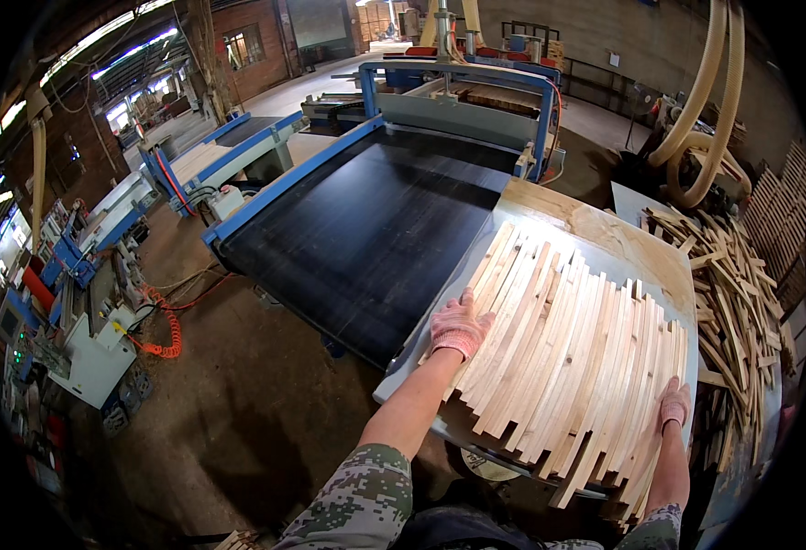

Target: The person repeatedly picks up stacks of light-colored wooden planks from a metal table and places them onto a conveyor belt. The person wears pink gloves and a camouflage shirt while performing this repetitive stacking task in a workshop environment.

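Note:
Many pale wooden strips (pixel 559 348) lie side by side on a metal-topped table (pixel 676 270), their near ends uneven and overhanging its front edge. My left hand (pixel 460 326), in a pink-and-white knit glove, rests against the leftmost strips with its fingers stretched out and the thumb apart. At the row's opposite side my right hand (pixel 674 403), gloved alike, lies along the outermost strips, fingers extended. Neither hand wraps round a strip; the row sits between them. The undersides of both hands are hidden.
A black conveyor belt (pixel 375 220) with blue side rails adjoins the table's left side, under a blue frame (pixel 458 66). Loose wood strips (pixel 728 302) are heaped at right. A machine with an orange coiled hose (pixel 169 339) stands left. Beige ducts (pixel 710 101) hang at upper right.

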`<state>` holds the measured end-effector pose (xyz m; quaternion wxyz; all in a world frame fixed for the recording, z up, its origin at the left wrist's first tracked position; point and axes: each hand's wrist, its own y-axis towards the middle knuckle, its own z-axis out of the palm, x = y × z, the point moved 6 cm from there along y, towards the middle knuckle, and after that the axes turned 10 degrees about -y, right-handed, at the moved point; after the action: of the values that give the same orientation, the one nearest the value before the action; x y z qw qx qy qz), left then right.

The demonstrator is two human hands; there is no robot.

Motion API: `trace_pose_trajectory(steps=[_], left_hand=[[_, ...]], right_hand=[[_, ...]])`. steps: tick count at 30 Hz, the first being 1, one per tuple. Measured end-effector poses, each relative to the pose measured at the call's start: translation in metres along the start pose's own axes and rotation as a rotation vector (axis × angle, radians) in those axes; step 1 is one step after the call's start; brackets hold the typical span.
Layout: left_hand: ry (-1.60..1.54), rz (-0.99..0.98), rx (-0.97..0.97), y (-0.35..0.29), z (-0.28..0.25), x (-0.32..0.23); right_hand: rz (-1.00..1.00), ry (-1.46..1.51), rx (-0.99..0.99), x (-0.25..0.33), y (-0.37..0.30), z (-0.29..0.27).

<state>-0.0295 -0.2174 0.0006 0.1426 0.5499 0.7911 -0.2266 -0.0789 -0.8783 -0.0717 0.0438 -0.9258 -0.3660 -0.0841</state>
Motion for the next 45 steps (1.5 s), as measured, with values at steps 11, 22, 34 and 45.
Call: trace_pose_trajectory(steps=[11, 22, 34, 45], left_hand=[[0.000, -0.014, 0.002, -0.001, -0.001, -0.001], [-0.007, -0.027, 0.014, -0.003, -0.003, 0.001], [0.014, -0.025, 0.022, -0.002, -0.002, 0.001], [0.020, 0.004, -0.044, 0.004, 0.006, 0.004]], right_hand=[[-0.015, -0.023, -0.087, -0.010, 0.016, 0.018], [0.006, -0.037, -0.020, 0.001, 0.002, 0.006], [0.003, -0.001, 0.011, 0.004, -0.005, -0.001], [0.024, 0.029, 0.016, -0.007, 0.011, 0.015]])
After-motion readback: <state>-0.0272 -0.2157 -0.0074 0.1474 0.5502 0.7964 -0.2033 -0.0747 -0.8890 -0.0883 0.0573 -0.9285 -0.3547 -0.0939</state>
